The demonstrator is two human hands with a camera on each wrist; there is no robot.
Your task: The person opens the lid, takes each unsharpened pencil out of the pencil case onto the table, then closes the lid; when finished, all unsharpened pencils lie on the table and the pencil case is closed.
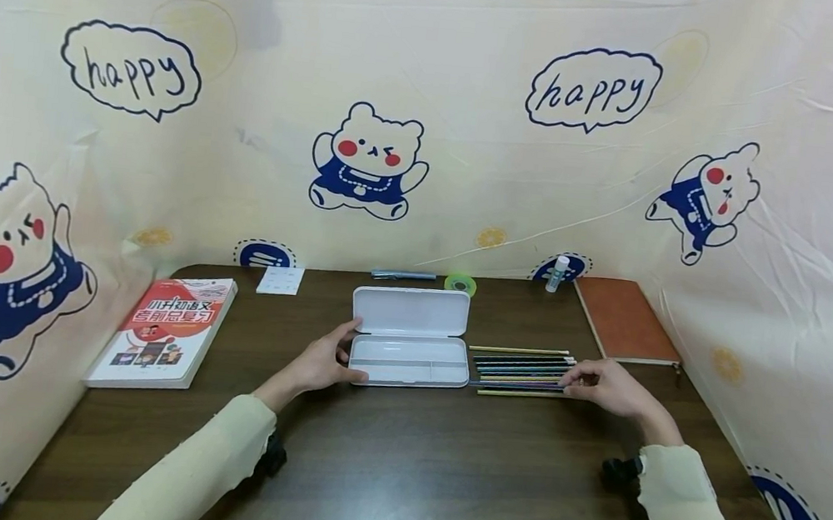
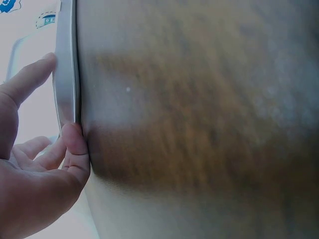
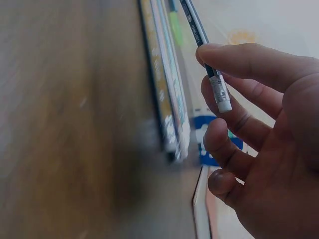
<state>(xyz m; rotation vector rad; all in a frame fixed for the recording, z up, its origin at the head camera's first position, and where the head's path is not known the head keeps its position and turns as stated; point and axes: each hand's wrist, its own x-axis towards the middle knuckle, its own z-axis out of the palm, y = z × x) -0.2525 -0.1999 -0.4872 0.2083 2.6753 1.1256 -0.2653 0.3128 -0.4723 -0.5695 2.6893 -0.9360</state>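
Observation:
A white pencil case (image 1: 409, 360) lies open on the dark wooden table, its lid (image 1: 412, 311) tipped back. My left hand (image 1: 327, 360) holds the case's left end; in the left wrist view the thumb (image 2: 76, 144) and a finger press its rim (image 2: 65, 74). To the case's right lies a row of several pencils (image 1: 519, 370). My right hand (image 1: 603, 385) pinches the eraser end of one dark pencil (image 3: 202, 45) between thumb and fingers, beside the others (image 3: 167, 99).
A red-and-white book (image 1: 164, 332) lies at the left, a brown notebook (image 1: 625, 320) at the back right. A white card (image 1: 281, 280), a pen (image 1: 403, 275), a green tape roll (image 1: 460, 283) and a glue stick (image 1: 557, 273) sit along the back edge. Printed cloth walls surround the table.

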